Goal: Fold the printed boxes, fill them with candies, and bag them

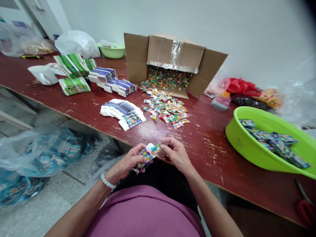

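The left hand point(130, 161) is curled around a small purple box point(145, 156), tilted with its white open end toward the right hand point(176, 153). That hand pinches a sweet packet point(155, 148) between thumb and fingertips, right at the box's mouth. Both hands meet at the edge of the bench point(209, 141), well in front of the cardboard carton point(138, 56), probably so the forearms can stay close to the body.

The carton lies on its side with its flaps open toward the person, so its packets spill forward into a loose heap point(166, 107) just in front of it, within easy reach. To the front left of the carton, flat purple blanks point(123, 113) are fanned out, seemingly so one can be lifted at a time. Far to the carton's right, a green basin point(247, 151) holds closed boxes point(274, 141) piled loosely, on the right hand's side. Left of the carton stand stacks of purple sleeves point(111, 80).
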The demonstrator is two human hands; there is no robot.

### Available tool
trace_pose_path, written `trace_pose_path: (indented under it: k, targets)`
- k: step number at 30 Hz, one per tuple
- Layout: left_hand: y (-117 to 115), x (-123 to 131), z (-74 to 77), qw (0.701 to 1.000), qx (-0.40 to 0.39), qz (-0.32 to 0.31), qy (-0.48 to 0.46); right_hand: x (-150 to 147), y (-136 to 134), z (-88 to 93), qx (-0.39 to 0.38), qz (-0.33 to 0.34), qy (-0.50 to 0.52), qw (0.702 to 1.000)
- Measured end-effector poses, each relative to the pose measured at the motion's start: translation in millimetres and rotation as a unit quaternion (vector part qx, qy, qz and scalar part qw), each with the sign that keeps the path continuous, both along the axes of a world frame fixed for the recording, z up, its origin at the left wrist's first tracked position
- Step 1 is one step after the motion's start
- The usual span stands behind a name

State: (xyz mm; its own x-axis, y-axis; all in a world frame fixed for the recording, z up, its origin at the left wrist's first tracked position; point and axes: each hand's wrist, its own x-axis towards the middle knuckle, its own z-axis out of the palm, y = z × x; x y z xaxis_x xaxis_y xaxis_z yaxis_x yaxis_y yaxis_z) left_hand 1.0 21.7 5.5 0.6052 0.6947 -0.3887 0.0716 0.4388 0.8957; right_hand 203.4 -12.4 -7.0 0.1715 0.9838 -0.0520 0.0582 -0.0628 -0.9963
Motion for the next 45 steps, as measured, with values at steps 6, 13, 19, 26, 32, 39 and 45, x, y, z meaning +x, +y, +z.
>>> trace_pose_path:
  k: [6,13,19,26,32,39,45]
  targets:
    - [-2.5,5.0,-3.7,0.997,-0.043,0.039,-0.052,-5.3,-2.5,15.5,0.099,0.010,-0.080,0.992]
    - [-6.2,9.7,-8.0,0.988,-0.064,0.110,-0.086,-11.1,-7.2,-1.9,-0.007,0.058,0.080,0.995]
    - [-16.4,17.5,-6.4,0.983,-0.047,0.137,-0.113,-33.4,-7.9,-9.8,-0.009,0.083,0.129,0.988]
    - [-10.4,17.7,-10.8,0.944,-0.239,0.127,-0.187,-30.2,-10.2,-1.2,0.130,0.068,-0.073,0.987]
    - [-15.2,20.2,-7.3,0.962,-0.166,0.144,-0.160,-31.6,-7.3,-1.8,0.015,0.076,0.053,0.996]
    - [-18.8,20.1,-6.7,0.980,-0.100,0.139,-0.098,-33.9,0.8,0.2,-0.036,0.093,0.181,0.978]
    - [-12.3,14.6,-8.8,0.977,-0.120,0.138,-0.106,-35.0,-1.2,-0.7,0.002,0.086,0.111,0.990]
